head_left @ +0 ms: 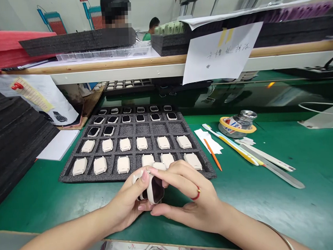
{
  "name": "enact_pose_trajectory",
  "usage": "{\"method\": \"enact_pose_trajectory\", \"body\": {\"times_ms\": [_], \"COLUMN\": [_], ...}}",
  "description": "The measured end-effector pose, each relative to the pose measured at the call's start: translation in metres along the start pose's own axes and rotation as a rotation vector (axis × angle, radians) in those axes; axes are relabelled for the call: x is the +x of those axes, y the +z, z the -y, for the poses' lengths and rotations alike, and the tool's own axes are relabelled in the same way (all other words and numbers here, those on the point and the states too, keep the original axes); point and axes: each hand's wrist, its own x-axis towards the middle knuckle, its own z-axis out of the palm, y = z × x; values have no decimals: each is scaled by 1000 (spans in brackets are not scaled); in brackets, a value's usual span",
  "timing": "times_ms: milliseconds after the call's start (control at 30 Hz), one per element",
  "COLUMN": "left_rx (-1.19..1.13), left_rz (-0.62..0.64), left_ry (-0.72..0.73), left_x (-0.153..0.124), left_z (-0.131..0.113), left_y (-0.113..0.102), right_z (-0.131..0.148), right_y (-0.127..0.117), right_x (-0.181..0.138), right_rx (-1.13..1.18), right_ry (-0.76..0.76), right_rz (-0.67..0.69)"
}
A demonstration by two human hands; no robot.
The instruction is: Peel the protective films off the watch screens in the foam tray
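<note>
Both of my hands hold a cream smartwatch case with a dark screen, just above the green mat near its front edge. My left hand grips the case from the left, thumb on its top. From the right, my right hand, with a red ring, pinches it with curled fingers. Right behind my hands lies a dark foam tray whose pockets hold several cream watch cases, some face down and some with the black screen up.
To the right on the green mat lie an orange pen, a toothbrush, flat tools, a tape roll with a metal pot and white wipes. Foam sheets are stacked at left. A shelf with a paper note runs behind; people work beyond.
</note>
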Motion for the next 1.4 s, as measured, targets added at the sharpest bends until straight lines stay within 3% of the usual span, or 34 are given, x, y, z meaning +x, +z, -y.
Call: {"method": "enact_pose_trajectory", "body": {"times_ms": [267, 667, 867, 1000, 1400], "left_rx": [44, 183, -34, -121, -99], "left_rz": [10, -6, -4, -68, -95], "left_ry": [-1, 54, -18, -64, -120], "left_x": [0, -3, -2, -1, -1], "left_z": [1, 0, -3, -6, -4], "left_y": [-1, -1, 3, 3, 0], "right_z": [-2, 0, 1, 2, 0], "right_y": [5, -1, -5, -6, -6], "right_x": [-7, -1, 2, 4, 4], "right_rx": [83, 71, 160, 154, 87], "right_ry": [121, 92, 75, 100, 69], "right_rz": [64, 47, -24, 17, 92]}}
